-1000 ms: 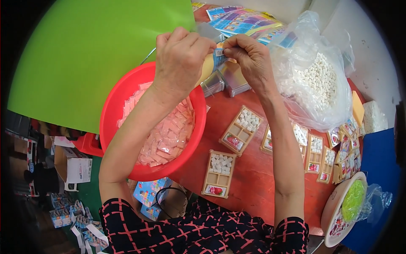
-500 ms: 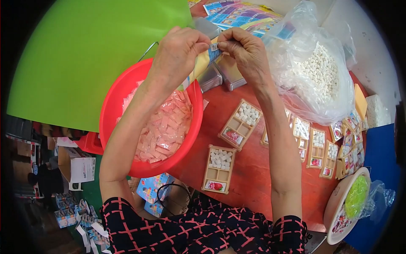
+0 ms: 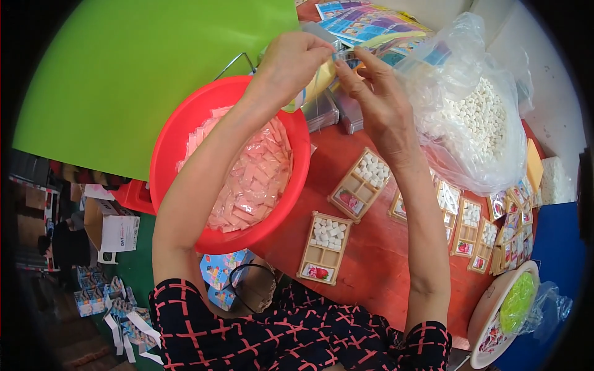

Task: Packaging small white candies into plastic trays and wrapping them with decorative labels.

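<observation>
— Starting from the biggest thing: what fills the view?

— Green board (image 3: 142, 80) at the upper left, then the red table (image 3: 371, 260). On the table's left stands a red basin (image 3: 167, 154) heaped with pink sachets (image 3: 253, 179). At the right, a clear bag (image 3: 476, 123) slumps open, full of white tablets.

— And the smaller stuff?

— Printed sheets (image 3: 371, 21) lie at the far edge. Divided trays are spread over the table, one (image 3: 325, 247) near the person's body and one (image 3: 360, 183) just past it, each with white tablets in some compartments. More trays line up toward the right, near a plate (image 3: 479, 309).

— Where are the hands?

— Raised together above the basin's far rim. The left hand (image 3: 291, 62) and right hand (image 3: 377, 99) meet at the fingertips, both pinching a small packet (image 3: 340, 57) between them. The left also seems to keep a yellowish piece (image 3: 322, 80) tucked under its palm; I can't tell what it is.

— Which step is this, would you say?

— Judging by the two-sided pinch, the packet is being worked open or separated at its edge, held in the air, clear of basin and trays.

— What would the next move need?

— A firm grip on both sides and a small, even pull, so nothing drops into the sachets below.
</observation>
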{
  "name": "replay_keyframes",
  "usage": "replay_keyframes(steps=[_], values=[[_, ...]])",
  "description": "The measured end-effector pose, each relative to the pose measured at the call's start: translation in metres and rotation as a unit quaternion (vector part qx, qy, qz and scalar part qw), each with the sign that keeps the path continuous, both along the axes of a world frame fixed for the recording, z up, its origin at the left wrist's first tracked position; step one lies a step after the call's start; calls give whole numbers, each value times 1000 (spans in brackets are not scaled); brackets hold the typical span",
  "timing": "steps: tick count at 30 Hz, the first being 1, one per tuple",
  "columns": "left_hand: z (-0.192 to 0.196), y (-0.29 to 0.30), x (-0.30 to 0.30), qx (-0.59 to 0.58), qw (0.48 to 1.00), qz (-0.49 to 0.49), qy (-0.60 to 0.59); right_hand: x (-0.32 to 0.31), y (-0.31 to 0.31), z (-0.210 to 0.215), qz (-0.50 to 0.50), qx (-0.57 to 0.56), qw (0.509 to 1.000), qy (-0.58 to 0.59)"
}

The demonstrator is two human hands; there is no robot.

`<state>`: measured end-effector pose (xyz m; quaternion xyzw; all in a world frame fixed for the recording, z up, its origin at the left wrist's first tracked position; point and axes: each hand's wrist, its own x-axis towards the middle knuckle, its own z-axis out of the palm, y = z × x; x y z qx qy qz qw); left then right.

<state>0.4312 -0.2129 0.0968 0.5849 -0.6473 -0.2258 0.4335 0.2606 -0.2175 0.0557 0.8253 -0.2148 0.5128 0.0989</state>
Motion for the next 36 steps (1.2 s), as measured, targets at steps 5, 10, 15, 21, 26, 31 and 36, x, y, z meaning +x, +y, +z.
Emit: replay_keyframes(steps=[5,10,15,21,26,31,36], values=[[3,6,-7,-36,998,-31,-37,-3,-14,6,43,84,993,-72],[10,9,-8,-40,997,-42,-48,2,-23,17,19,100,991,-85],[13,14,-9,112,965,-70,229,0,-17,12,-17,-50,998,-42],[14,30,-15,-23,994,-62,-83,-9,-19,9,66,98,987,-112],[9,34,-16,-226,946,-75,-222,-12,-19,11,98,148,982,-66],[1,33,-18,-288,922,-72,-247,-12,-19,9,128,198,970,-61],[1,30,-19,-219,955,-38,-197,-5,-13,5,76,173,976,-107]])
